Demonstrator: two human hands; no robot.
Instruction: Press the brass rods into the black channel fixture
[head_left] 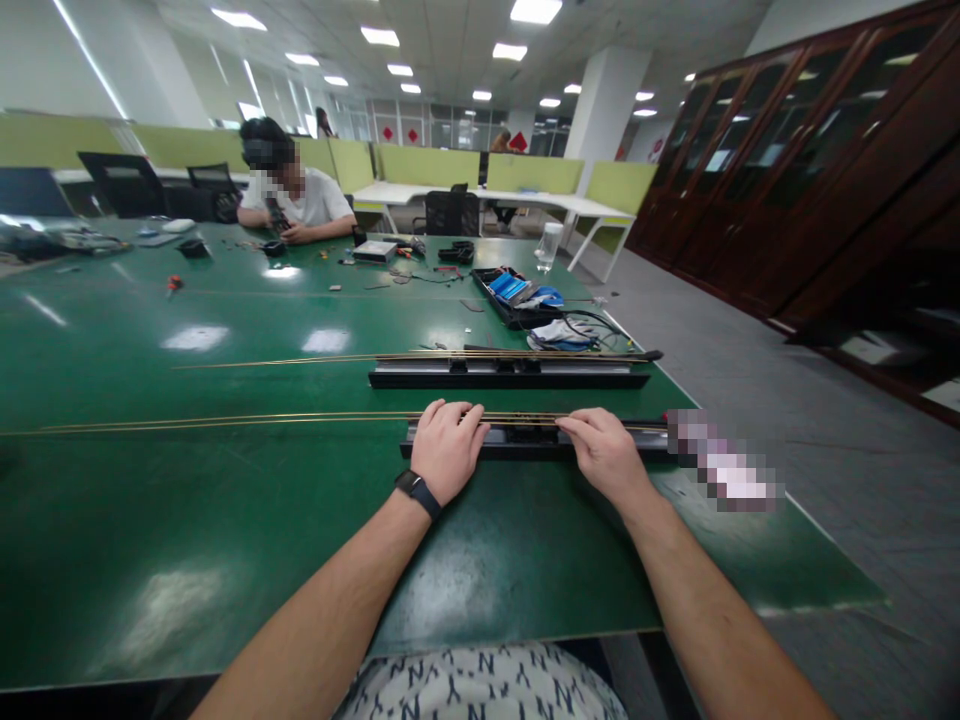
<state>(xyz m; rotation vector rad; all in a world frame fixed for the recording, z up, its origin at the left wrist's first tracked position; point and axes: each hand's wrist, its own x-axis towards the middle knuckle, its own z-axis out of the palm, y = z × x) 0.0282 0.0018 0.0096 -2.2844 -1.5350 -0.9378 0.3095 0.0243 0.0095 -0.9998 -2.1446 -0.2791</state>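
In the head view a long black channel point(532, 453) lies crosswise on the green table in front of me. Thin golden rods point(517, 416) run along it and stick out far past its left end. My left hand point(448, 452), with a dark band on the wrist, is curled palm down over the rods near that end; its fingertips are partly hidden. Farther right, thumb and fingers of my right hand point(606, 455) pinch a golden rod above the channel. Behind them lies a second black channel point(510, 381) with more golden rods point(322, 359) along it.
A black tray point(504, 312) with blue parts and cables stands behind the channels, near white gloves point(562, 335). A clear cup point(549, 247) is at the back. Across the table sits another person point(307, 200). A blurred pinkish item point(720, 462) lies near the right edge.
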